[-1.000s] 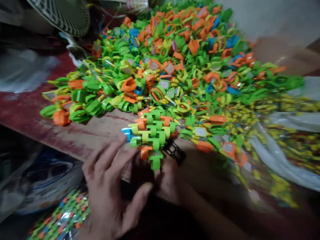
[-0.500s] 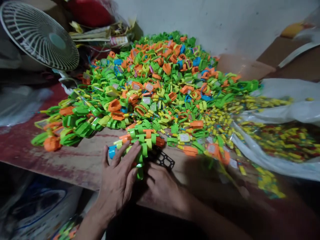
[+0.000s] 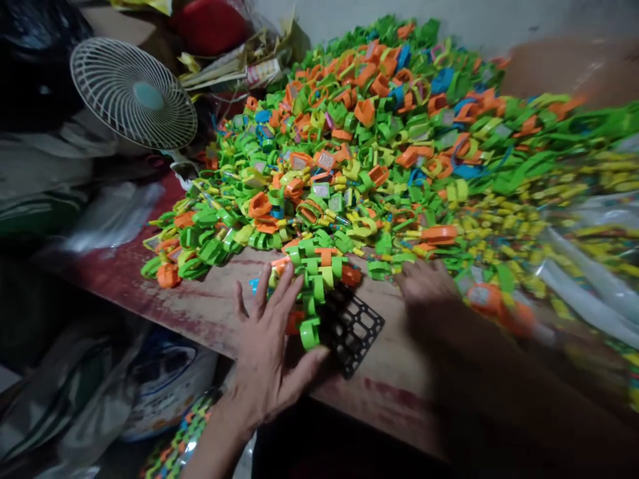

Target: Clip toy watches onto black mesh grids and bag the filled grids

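Observation:
A big heap of small plastic rings (image 3: 369,133), green, orange, yellow and blue, covers the wooden table (image 3: 200,306). Near the front edge lies a black grid tray (image 3: 352,329) with several rings set in it in rows (image 3: 314,266). My left hand (image 3: 269,352) lies flat on the left part of that tray, fingers spread over the rings, thumb beside a green ring (image 3: 309,332). My right hand (image 3: 424,283) is stretched out to the right of the tray, at the edge of the heap. It is blurred and its fingers cannot be made out.
A white table fan (image 3: 134,93) stands at the back left. Clear plastic bags (image 3: 574,293) of small yellow pieces lie at the right. Below the table edge are a bowl-like container (image 3: 164,379) and a bag of filled ring trays (image 3: 174,446).
My right hand has left the tray's front and moved right toward the heap. My left hand stays flat on the tray. The view has shifted right.

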The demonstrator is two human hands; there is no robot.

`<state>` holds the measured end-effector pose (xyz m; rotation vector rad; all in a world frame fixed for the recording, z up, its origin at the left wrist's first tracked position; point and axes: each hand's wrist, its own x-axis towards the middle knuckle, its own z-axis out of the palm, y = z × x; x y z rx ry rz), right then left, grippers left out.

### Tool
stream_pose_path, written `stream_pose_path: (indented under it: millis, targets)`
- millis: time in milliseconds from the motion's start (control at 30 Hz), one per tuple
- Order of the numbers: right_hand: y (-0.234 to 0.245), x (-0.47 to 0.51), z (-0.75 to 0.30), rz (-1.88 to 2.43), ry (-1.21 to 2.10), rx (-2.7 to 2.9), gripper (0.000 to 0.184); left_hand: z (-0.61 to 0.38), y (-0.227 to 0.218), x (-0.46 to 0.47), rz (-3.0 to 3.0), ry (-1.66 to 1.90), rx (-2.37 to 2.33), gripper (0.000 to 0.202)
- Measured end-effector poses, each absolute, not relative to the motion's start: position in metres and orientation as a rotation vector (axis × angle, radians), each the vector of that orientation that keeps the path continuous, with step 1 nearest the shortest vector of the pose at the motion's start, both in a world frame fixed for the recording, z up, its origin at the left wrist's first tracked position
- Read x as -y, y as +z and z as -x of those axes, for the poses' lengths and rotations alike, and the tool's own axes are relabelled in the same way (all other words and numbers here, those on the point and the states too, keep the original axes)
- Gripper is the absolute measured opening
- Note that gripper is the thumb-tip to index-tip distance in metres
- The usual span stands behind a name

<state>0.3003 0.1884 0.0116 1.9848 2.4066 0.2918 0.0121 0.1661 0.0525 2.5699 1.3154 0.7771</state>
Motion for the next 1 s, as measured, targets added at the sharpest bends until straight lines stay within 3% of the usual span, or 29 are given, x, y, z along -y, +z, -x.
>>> stream_pose_path:
  millis: [200,367,567,733,1000]
  targets:
    - [0.011,-0.182,-0.305,-2.043,0.273,-2.41,0.031,-0.007,0.05,-0.168,-2.574,0.685,-1.314,0.063]
    - [0.001,-0.185,-0.301,-2.158,0.303,-2.282,0.025,-0.013,0.05,-0.174,-2.633,0.758,-1.336,0.065]
    - [0.012,-0.199,-0.317,-2.398,-0.292,-2.221,0.005,-0.014,0.044,-0.182,-2.727,0.744,-1.293,0.047]
    - [0.034,-0.207,-0.325,-2.645,-0.794,-2.185,0.012,-0.013,0.041,-0.18,-2.703,0.807,-1.269,0.05]
    - [0.048,-0.184,-0.329,-2.335,-0.632,-2.142,0.008,-0.015,0.039,-0.182,-2.713,0.943,-1.237,0.051]
